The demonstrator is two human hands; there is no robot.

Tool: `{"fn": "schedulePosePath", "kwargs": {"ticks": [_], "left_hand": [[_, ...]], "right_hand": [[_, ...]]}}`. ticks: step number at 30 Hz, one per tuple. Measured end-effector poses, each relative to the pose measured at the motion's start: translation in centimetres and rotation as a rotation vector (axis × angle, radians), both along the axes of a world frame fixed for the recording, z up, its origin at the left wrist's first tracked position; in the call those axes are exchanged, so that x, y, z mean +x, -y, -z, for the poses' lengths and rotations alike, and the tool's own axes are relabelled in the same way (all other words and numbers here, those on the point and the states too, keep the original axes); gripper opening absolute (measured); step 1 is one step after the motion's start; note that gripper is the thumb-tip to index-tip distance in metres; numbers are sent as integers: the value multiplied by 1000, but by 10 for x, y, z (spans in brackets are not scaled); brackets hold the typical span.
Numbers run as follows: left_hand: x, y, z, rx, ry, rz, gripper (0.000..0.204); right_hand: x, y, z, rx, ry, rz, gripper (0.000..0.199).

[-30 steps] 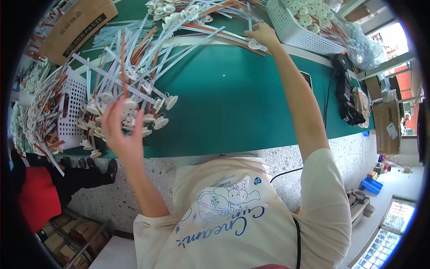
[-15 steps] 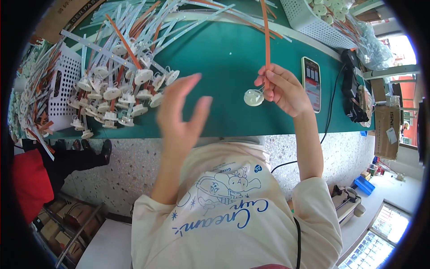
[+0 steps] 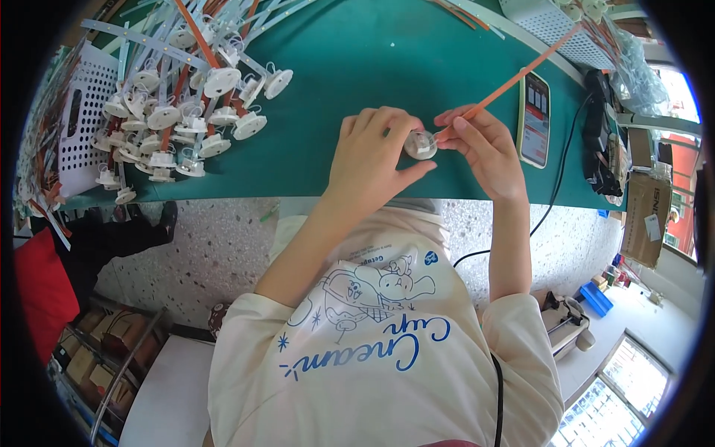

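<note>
Holding a small white disc over the green table, the left hand has its fingers curled around it, thumb underneath, clamped on the piece. The right hand pinches the near end of an orange strip right against the disc, fingers together on it, while the strip runs up and away toward the far right. This looks like one piece mid-assembly: strip and disc meet at the fingertips, but whether the strip is seated in the disc or only touching it cannot be told, since the fingers cover the joint.

A big pile of discs with strips lies at the left of the table, beside a white basket, and these look like finished ones, so a good share of the work seems done. Another basket at the top right is cut off by the rim; its contents are hard to make out. A phone lies just right of the hands, its cable trailing off the edge. How many loose parts remain is hidden.
</note>
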State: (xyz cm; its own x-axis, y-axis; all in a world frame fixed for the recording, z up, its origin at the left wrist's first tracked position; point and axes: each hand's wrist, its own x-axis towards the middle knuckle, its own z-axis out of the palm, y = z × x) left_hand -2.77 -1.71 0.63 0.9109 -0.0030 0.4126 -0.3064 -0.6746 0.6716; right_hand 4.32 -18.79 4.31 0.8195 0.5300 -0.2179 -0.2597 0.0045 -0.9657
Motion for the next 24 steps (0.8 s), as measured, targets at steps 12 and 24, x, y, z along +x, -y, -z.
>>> {"fn": "schedulePosePath", "kwargs": {"ticks": [12,24], "left_hand": [[2,3,2,41,3,-14,28],[0,4,2,88,-29,-23,25]], "right_hand": [[-20,20,2,-5,94,23,13],[-33,10,0,-123,194,171,15]]}}
